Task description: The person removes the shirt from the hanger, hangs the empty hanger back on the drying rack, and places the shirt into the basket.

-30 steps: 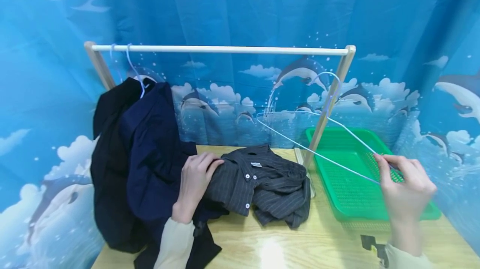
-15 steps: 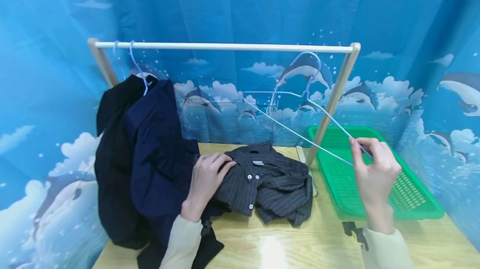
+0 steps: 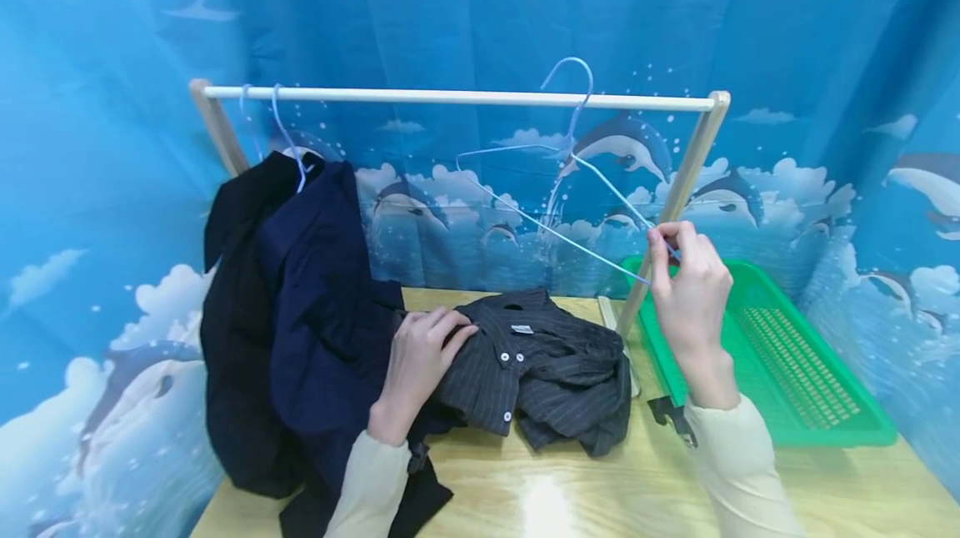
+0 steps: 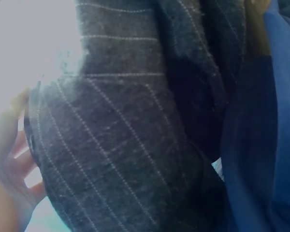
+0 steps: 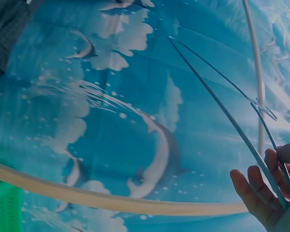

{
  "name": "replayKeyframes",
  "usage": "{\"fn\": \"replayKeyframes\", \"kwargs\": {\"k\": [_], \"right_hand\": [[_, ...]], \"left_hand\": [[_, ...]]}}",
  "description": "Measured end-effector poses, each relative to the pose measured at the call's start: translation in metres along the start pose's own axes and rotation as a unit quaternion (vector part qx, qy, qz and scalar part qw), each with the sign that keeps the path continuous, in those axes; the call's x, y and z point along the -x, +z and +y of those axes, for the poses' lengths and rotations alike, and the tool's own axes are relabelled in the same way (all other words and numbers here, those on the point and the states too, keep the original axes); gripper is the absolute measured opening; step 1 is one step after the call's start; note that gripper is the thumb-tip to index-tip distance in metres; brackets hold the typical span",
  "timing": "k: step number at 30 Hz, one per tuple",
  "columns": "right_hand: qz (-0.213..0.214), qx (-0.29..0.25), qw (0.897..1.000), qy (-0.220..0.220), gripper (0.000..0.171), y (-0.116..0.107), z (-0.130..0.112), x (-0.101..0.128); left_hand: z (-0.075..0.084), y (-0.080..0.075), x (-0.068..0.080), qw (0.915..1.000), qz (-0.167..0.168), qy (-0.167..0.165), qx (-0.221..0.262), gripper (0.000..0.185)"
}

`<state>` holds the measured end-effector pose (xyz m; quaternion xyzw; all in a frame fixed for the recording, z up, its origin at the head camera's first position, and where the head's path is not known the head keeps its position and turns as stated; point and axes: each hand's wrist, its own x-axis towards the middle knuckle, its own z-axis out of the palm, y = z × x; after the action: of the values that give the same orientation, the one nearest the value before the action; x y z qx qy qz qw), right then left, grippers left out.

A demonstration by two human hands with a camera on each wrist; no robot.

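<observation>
My left hand [image 3: 418, 359] lies on the grey pinstriped shirt [image 3: 540, 367], crumpled on the wooden table [image 3: 600, 488]. Fingers curl onto the cloth near the collar; the left wrist view, blurred, shows striped fabric [image 4: 121, 140] against the palm, so I read it as gripping the shirt. Just left of that hand, a navy garment [image 3: 315, 304] and a black garment [image 3: 236, 329] hang down from thin hangers, spilling onto the table edge.

My right hand [image 3: 686, 292] is raised above the table, fingers pinched on one end of the pale blue wire hanger [image 3: 555, 188], where bottom bar and shoulder wire meet. The right wrist view shows the wires [image 5: 232, 121] passing through my fingertips [image 5: 261, 193]. Behind that hand sits the green basket [image 3: 795, 379], right of the rack's post. Farther back, the hanger's hook [image 3: 567, 79] stands above the white rail [image 3: 450, 96], not on it. Dolphin curtain [image 3: 480, 4] behind everything.

Risks, as I judge them: the pinch sits at the far end of a springy wire, so the hanger could twist or swing and slip out, likely into the basket. The hook is near the rail and could snag it. With only one hand on a bunched shirt, the collar opening is half buried; feeding the hanger in could catch a fold or drag the shirt off the table toward the hanging clothes.
</observation>
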<state>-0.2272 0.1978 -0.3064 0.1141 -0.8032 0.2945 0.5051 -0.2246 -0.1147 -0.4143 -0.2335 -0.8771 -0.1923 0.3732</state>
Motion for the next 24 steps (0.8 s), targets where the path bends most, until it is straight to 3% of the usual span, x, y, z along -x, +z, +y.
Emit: {"fn": "replayKeyframes", "kwargs": {"k": [8, 17, 24], "right_hand": [[-0.029, 0.016, 0.999, -0.005, 0.024, 0.011, 0.012, 0.010], [-0.054, 0.034, 0.998, 0.002, 0.023, 0.003, 0.013, 0.010], [-0.034, 0.023, 0.999, -0.022, 0.027, -0.010, 0.001, 0.021]], "left_hand": [[0.005, 0.003, 0.000, 0.9995, 0.012, 0.025, 0.015, 0.011], [0.009, 0.007, 0.000, 0.9992, 0.000, 0.039, 0.012, 0.009], [0.008, 0.007, 0.001, 0.9995, -0.002, 0.031, 0.007, 0.010]]}}
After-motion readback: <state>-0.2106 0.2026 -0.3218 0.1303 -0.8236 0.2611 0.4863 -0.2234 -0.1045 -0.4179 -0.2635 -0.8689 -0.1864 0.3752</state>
